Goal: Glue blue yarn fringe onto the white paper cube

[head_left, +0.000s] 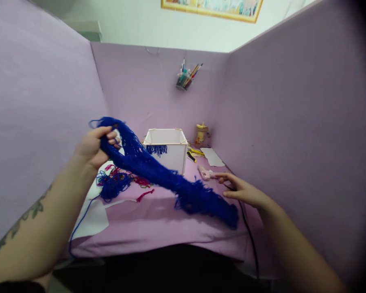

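Note:
My left hand [99, 145] is closed around one end of a long skein of blue yarn [164, 175]. The skein stretches down to the right, its far end blurred by motion. On the right, my right hand [242, 189] has its fingers apart and holds nothing; its fingertips are close to a pink glue gun [205, 172], and I cannot tell whether they touch it. Behind the skein stands a white open box [173, 158] with wooden edging and a short blue yarn fringe [157, 150] at its top left front.
Tangled blue yarn [114, 185] and pink pieces lie at left beside white paper [93, 217]. Yellow-black pliers [191, 156], a white sheet [212, 157] and a yellow cup [201, 133] sit toward the back. A black cord [250, 234] runs down the right; lilac panels enclose three sides.

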### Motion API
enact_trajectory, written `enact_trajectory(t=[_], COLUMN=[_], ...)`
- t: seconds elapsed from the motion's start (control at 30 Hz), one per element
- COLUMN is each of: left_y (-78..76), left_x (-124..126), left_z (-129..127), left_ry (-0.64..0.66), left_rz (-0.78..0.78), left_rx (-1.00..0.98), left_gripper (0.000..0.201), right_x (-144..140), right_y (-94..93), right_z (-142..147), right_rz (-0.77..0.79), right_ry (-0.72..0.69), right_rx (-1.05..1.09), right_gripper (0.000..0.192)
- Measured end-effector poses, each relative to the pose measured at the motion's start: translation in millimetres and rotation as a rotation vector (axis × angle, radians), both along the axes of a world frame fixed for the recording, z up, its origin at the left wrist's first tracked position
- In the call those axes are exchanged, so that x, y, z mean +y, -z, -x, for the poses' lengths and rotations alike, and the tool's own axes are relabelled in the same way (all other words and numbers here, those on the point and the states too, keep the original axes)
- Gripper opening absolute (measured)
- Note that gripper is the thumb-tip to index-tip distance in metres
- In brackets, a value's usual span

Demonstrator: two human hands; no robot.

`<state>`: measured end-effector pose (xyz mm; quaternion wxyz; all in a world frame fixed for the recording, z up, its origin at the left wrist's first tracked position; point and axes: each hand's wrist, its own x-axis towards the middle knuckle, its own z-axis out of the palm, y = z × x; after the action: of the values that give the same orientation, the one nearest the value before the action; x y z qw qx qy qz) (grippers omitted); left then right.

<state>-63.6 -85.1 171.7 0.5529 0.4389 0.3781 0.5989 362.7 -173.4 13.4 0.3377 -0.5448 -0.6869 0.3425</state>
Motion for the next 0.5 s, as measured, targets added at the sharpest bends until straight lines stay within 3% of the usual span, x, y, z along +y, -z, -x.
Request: enact_trajectory(t=[0.07, 0.13, 0.2, 0.27, 0.37, 0.4, 0.5], left_y=[-10.5, -28.7, -54.0, -82.2, -118.6, -127.7, -146.9], left_x=[5.1, 7.8, 7.6, 5.2, -0.1, -2.1, -8.5], left_z=[-13.1, -28.3, -42.5, -54.7, -71.7, -77.9, -96.2], left_ry=[0.153, 0.217, 0.267, 0.345, 0.411, 0.424, 0.433], left_rz=[-0.015, -0.114, -0.220, -0.284, -0.396, -0.424, -0.506], left_rx=[0.133, 0.290, 0.393, 0.516, 0.673, 0.705, 0.783], left_gripper=[0.024, 0.026, 0.026, 0.026, 0.028, 0.027, 0.023], right_x=[6.0, 13.5, 20.5, 26.3, 37.7, 44.1, 73.2], right_y=[11.2, 27.4, 41.2, 41.7, 2.4, -20.8, -105.1], right_z=[0.3, 3.2, 8.6, 17.0, 42.1, 55.7, 109.8], right_rz=[-0.033, -0.047, 0.008, 0.043, -0.202, -0.332, -0.645], right_ry=[-0.011, 0.016, 0.019, 0.005, 0.091, 0.131, 0.075], right_rx=[-0.149, -0.329, -0.519, -0.622, -0.438, -0.295, 0.103], right_gripper=[0.055, 0.042, 0.031, 0.029, 0.045, 0.057, 0.088])
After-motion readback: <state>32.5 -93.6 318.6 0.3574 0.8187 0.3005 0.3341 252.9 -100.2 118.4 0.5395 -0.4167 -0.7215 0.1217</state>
